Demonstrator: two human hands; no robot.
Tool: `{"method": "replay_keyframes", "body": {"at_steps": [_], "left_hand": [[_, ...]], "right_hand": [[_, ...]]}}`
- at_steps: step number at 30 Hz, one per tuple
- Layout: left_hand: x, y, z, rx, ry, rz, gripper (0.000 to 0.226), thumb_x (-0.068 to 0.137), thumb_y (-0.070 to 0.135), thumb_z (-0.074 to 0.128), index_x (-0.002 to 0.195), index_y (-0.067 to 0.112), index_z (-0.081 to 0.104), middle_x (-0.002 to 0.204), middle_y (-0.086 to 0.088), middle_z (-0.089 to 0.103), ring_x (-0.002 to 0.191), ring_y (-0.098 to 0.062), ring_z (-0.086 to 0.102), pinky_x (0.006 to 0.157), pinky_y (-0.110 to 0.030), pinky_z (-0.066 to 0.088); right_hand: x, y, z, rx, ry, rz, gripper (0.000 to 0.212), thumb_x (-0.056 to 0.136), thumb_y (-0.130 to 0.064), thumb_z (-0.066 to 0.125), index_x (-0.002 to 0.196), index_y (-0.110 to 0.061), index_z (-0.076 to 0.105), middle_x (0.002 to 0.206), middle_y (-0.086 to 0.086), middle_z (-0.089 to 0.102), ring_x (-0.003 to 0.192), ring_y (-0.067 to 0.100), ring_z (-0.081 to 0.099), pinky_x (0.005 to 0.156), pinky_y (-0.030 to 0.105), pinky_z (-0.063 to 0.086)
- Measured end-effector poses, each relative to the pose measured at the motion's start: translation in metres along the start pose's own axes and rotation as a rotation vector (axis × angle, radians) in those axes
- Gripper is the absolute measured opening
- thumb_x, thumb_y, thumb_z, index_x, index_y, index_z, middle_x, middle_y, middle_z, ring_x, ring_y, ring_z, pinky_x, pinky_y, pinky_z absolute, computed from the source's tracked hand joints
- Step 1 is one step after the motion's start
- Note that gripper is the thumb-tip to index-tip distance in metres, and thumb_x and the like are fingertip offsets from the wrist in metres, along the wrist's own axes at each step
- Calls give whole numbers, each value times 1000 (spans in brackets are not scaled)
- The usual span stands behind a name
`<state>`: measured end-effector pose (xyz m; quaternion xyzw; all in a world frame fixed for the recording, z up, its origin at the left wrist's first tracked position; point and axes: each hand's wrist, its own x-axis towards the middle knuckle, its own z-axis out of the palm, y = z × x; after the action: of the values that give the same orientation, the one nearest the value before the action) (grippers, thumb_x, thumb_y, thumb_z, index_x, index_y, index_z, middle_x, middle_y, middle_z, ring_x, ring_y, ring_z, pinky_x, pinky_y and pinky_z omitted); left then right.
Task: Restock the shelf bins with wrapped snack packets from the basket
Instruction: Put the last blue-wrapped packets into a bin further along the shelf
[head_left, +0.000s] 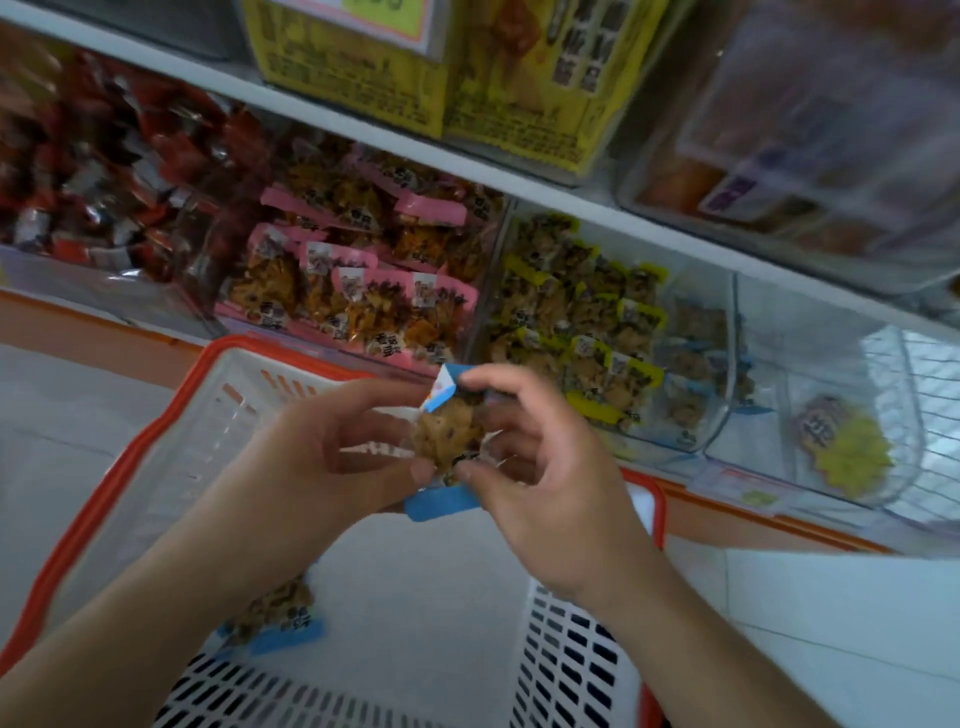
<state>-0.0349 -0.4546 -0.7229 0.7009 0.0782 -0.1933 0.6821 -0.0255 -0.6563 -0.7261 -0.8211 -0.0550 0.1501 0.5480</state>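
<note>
Packet (445, 436) | pinched by both grips | basket (171, 447): one blue-edged packet (275, 613)

Between the fingertips, a clear packet with blue ends and brown contents (448, 434); beneath them a white slotted plastic basket (566, 670) — orange-red rim; beyond them pink-edged (363, 291) and yellow-edged (587, 322) packets.

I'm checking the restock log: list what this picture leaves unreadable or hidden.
- Head view: print on the blue-edged packet is blurred, partly covered by the left hand and right hand.
- Second blue-edged packet in the basket: partly hidden by the left forearm.
- Yellow box: top cut off, text blurred.
</note>
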Motion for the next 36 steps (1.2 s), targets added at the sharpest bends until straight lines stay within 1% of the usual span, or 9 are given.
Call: {"method": "replay_keyframes", "body": {"at_steps": [4, 9, 12, 15, 19, 22, 25, 31, 36], "left_hand": [[-9, -6, 18, -19, -36, 38, 46, 71, 14, 76, 109, 41, 76, 109, -5, 77, 100, -25, 77, 86, -34, 63], [-13, -26, 47, 416, 16, 151, 59, 88, 3, 75, 121, 51, 67, 123, 20, 71, 115, -4, 68, 94, -22, 56], [2, -22, 91, 675, -45, 269, 72, 92, 15, 75, 135, 65, 47, 139, 44, 45, 128, 13, 48, 103, -27, 46], [24, -17, 138, 902, -73, 322, 74, 100, 27, 61, 159, 50, 23, 159, 40, 11, 151, 2, 20, 124, -29, 26], [43, -24, 180, 1248, -63, 245, 72, 106, 50, 24, 162, 32, -19, 169, 12, -27, 155, -11, -27, 127, -35, -14], [44, -32, 188, 1341, -67, 248, 78, 87, 66, -11, 154, 33, -34, 160, 12, -43, 147, -11, -43, 123, -34, -23], [44, -39, 187, 1341, -54, 252, 80, 86, 70, -12, 156, 37, -29, 162, 15, -39, 146, -5, -43, 123, -31, -22], [46, -41, 191, 1373, -41, 263, 79, 89, 69, -9, 156, 34, -31, 164, 11, -38, 148, -9, -40, 126, -34, -18], [47, -44, 192, 1384, -59, 232, 80, 89, 71, -9, 156, 33, -30, 166, 8, -36, 150, -11, -38, 127, -39, -13]], "right_hand": [[-6, 4, -36, -5, 73, 41, 59, 90, 0, 78, 122, -47, 65, 105, -16, 71, 99, 14, 72, 88, 43, 63], [-28, 23, -130, -19, 350, 89, 58, 88, -1, 80, 119, -49, 66, 108, -6, 77, 99, 10, 74, 88, 37, 62], [-41, 49, -183, -5, 551, 162, 55, 87, 6, 78, 118, -38, 67, 98, -2, 77, 83, 4, 74, 71, 20, 55], [-37, 91, -220, -151, 688, 300, 51, 86, 3, 76, 117, -36, 64, 95, 1, 76, 80, 13, 73, 71, 37, 58], [-19, 128, -249, -443, 593, 445, 38, 92, -15, 72, 121, -37, 60, 94, -2, 74, 81, 22, 71, 67, 36, 56], [-1, 140, -260, -451, 431, 489, 40, 94, -12, 71, 122, -37, 57, 96, -1, 71, 78, 20, 69, 62, 35, 55], [8, 156, -260, -495, 376, 503, 37, 96, -12, 67, 123, -35, 57, 96, 5, 68, 81, 29, 69, 62, 39, 53], [17, 167, -256, -671, 332, 510, 30, 96, -38, 63, 125, -33, 63, 108, 6, 74, 98, 34, 70, 79, 38, 58], [16, 164, -252, -721, 293, 545, 31, 95, -34, 63, 126, -35, 64, 106, 5, 75, 95, 32, 70, 76, 37, 58]]}}
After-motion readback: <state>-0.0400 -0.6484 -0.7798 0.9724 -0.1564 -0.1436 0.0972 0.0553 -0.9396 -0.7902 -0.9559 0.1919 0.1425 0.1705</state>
